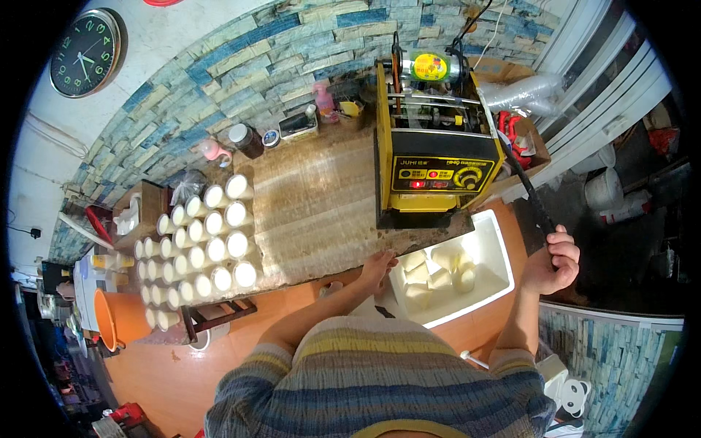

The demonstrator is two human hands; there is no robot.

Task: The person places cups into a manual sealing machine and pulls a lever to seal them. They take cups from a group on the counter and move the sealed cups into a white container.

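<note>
My right hand is closed around the end of the long black lever of a yellow and black cup sealing machine. A red light glows on its front panel. My left hand rests at the table's front edge, left of the machine, its fingers bent and partly hidden. Below that edge, between my hands, a white foam box holds several cups of pale contents, some lying tilted. Rows of clear cups with pale cream contents stand on the left part of the wooden table.
Along the brick-pattern wall stand a brown jar, a pink pump bottle and a pink-topped bottle. An orange bucket is by the table's left end. A cardboard box sits behind the machine, beside sliding door frames.
</note>
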